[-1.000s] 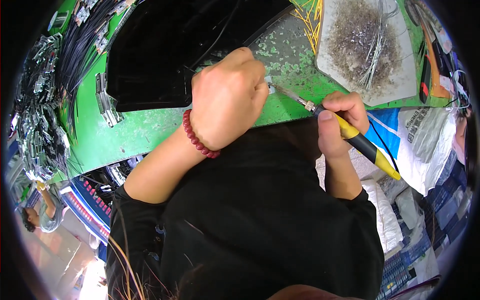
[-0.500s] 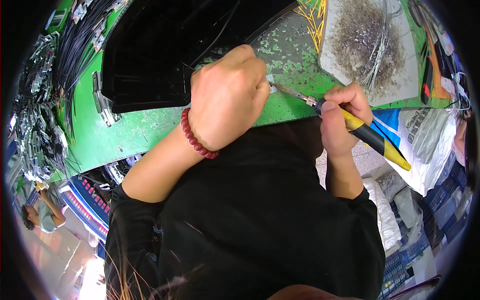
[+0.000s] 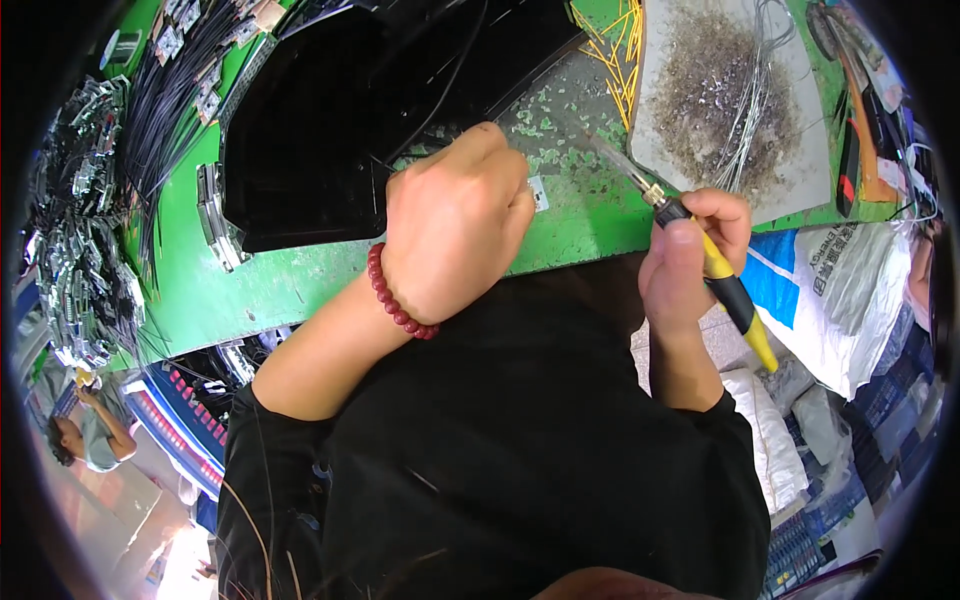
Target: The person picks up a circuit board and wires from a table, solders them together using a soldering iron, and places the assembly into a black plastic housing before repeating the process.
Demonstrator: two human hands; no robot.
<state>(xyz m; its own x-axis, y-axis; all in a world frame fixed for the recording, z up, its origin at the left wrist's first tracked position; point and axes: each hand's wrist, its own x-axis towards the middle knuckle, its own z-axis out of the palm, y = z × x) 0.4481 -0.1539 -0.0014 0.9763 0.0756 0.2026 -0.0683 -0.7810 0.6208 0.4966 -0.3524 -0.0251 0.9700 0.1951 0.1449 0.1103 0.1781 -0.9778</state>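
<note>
Two bare hands meet over the near edge of the green worktop [image 3: 570, 232], and the right hand [image 3: 695, 245] has its grip clamped round the yellow-and-black handle of a soldering iron [image 3: 737, 305]. The iron slants up and to the left, its tip apart from the small white piece [image 3: 541, 194] that lies just beside the left hand [image 3: 458, 215]. The left hand is curled with its knuckles up; its fingertips are hidden, so whether that grip is together on something I cannot tell. Good handling here, I judge, means keeping the right fingers behind the metal collar, as they are, and bringing the tip in from the right, well clear of the left knuckles. The left hand would do best to hold steady while the iron does the moving. A short, light touch should be kinder than pressing. The pale board [image 3: 812, 150], strewn with dark crumbs and silvery wires [image 3: 745, 130], is near the tip on its right, while the black tray [image 3: 290, 180] beyond the left wrist deserves a wide berth from heat.
</note>
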